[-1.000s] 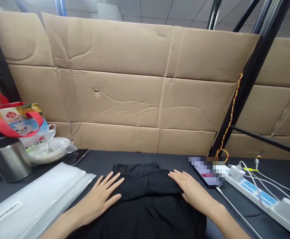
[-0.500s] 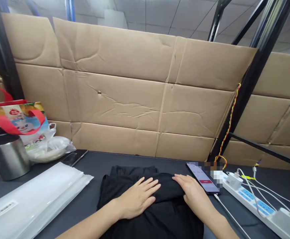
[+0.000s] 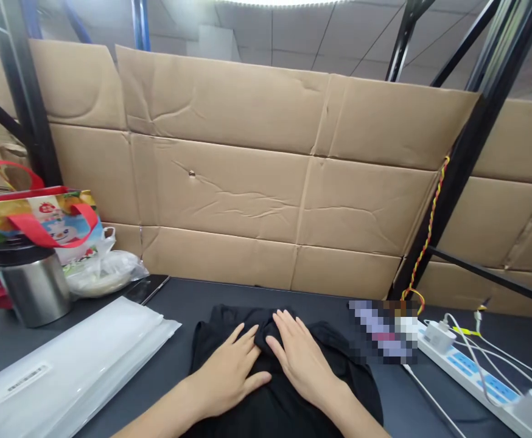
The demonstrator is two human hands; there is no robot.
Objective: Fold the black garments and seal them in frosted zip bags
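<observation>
Black fabric [image 3: 339, 359] lies in folds on the dark table in front of me, with a ridge bunched up between my hands. My left hand [image 3: 232, 371] rests on its left part, fingers spread and pointing forward. Just to the right, my right hand [image 3: 300, 359] lies on the cloth with its fingers stretched out and the thumb apart, its fingertips near the far edge. The fabric under both palms is hidden, and its near part runs out of the frame.
White plastic packages [image 3: 78, 359] lie at the left, below a steel jar [image 3: 35, 283], a colourful bag [image 3: 60, 225] and a clear plastic bag [image 3: 106, 271]. A blurred phone [image 3: 380, 331] and a power strip [image 3: 471, 368] with cables are at the right. Cardboard [image 3: 229, 176] stands behind.
My right hand has moved left, close to my left hand, and the cloth between them has bunched up. The view has turned slightly to the left.
</observation>
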